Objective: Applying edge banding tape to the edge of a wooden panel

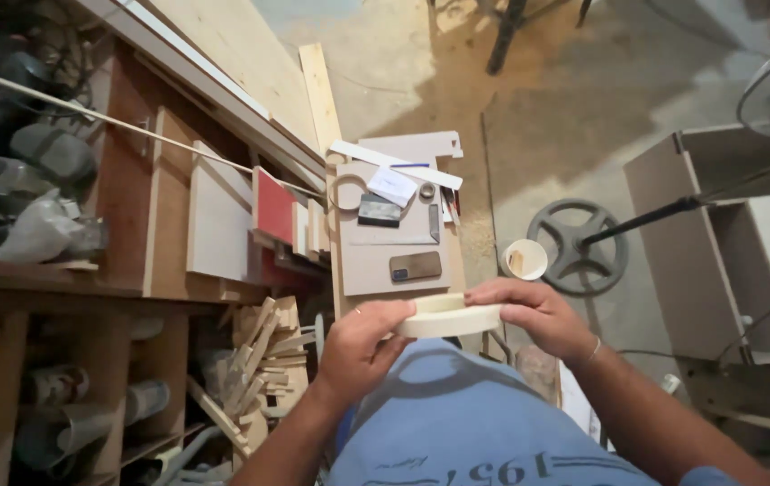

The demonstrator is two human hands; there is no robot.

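Two bare hands meet on one cream roll of edge banding [451,317], held level just in front of the person's blue shirt [457,423]: the left hand [360,346] curls its fingers under the near-left rim with the thumb pressed on top, and the right hand [536,312] pinches the right rim, fingers wrapped over the outer face. Judging by the grip, the step in hand is turning the roll to find or free its loose end; I cannot see that end, so the next move seems to call for one thumb to pick along the outer wrap while the other hand steadies the ring. Just beyond the fingertips lies one flat wooden board [394,270] serving as a small work surface, and on it, going away from the hands: one dark phone [416,266], one metal square [428,229], one dark block [379,211], one white paper slip [392,185], one small round metal piece [426,191] and two pale strips [394,162] crossing the far end. Right of the right hand, past the board, stands one paper cup [525,259], then one dark spoked wheel [579,246] on the floor. Left of the left hand sit one bundle of wooden offcuts [263,351] and, farther, upright panels [223,216] on a shelf
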